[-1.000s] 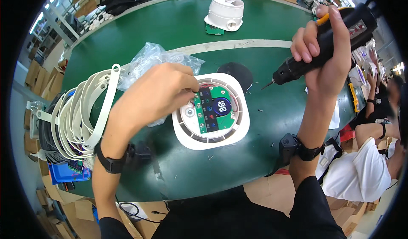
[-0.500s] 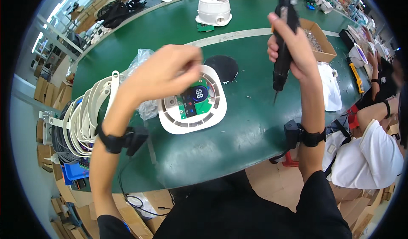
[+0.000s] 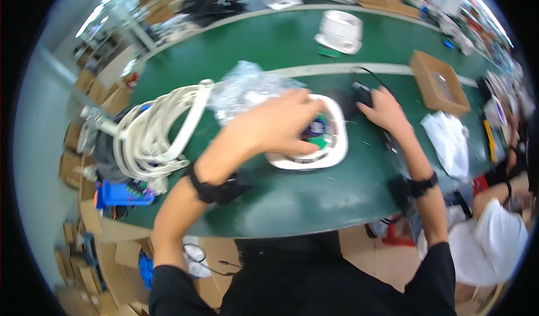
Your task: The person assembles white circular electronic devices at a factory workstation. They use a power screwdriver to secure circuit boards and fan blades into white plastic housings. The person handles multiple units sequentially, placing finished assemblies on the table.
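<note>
My left hand [image 3: 281, 122] is over the white square-cornered housing [image 3: 338, 147], thumb and fingers apart; motion blur hides whether the fingertips touch it. Inside the housing sits a green circuit board with a dark round display [image 3: 318, 127], partly covered by my hand. To its right, my right hand [image 3: 386, 111] is closed round a black electric screwdriver [image 3: 364, 94]. The tool lies low and tilted over the table, its cord rising from the far end. A dark round pad [image 3: 348, 103] shows between the housing and the screwdriver.
Stacked cream-white ring frames [image 3: 151, 130] and a blue tray [image 3: 123, 194] stand at left. Clear plastic bags [image 3: 241, 91] lie behind my left hand. A white cylindrical part [image 3: 340, 32] stands farther back. At right are a cardboard box [image 3: 441, 85], a white bag [image 3: 448, 142] and another person.
My right hand has lowered the screwdriver from upright to a low tilt near the table. My left hand has opened out over the housing. The whole view has shifted.
</note>
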Action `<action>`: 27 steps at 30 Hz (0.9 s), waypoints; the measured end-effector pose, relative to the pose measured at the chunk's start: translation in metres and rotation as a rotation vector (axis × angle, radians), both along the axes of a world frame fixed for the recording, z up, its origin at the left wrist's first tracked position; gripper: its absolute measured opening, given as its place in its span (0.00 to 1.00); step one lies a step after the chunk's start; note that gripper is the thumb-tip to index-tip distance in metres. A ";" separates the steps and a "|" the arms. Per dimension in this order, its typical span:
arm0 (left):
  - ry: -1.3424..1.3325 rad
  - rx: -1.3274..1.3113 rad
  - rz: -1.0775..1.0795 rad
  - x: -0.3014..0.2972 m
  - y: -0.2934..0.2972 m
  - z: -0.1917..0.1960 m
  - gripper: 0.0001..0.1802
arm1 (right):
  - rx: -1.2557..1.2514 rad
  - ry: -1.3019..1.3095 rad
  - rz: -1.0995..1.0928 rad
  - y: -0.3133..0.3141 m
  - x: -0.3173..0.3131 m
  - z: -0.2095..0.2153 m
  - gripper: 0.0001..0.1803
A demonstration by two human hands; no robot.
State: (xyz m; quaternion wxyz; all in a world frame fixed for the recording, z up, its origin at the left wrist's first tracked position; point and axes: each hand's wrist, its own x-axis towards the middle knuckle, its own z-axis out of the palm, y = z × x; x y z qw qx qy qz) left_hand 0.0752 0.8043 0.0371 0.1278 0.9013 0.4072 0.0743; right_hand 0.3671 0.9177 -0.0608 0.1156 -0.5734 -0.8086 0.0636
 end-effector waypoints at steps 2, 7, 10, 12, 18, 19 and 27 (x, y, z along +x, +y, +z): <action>0.051 0.002 -0.056 0.008 0.005 0.002 0.40 | 0.039 -0.011 0.100 -0.009 0.006 -0.001 0.29; 0.109 -0.008 -0.096 0.016 0.017 0.006 0.43 | 0.222 -0.147 0.108 -0.057 -0.020 0.028 0.24; 0.022 0.007 -0.114 0.006 0.018 0.008 0.43 | 0.367 -0.053 0.136 -0.084 -0.046 0.068 0.13; -0.085 0.013 -0.174 -0.002 0.021 0.010 0.42 | 0.313 0.253 0.257 -0.080 -0.060 0.090 0.12; -0.477 -0.468 -0.125 -0.031 0.036 0.018 0.43 | -0.887 0.820 0.432 -0.028 -0.062 0.087 0.23; -0.613 -0.552 -0.135 -0.039 0.038 0.014 0.42 | -0.926 0.904 0.496 -0.033 -0.066 0.089 0.25; -0.504 -0.278 -0.067 -0.045 0.016 0.004 0.43 | -0.664 0.787 0.290 -0.073 -0.083 0.086 0.14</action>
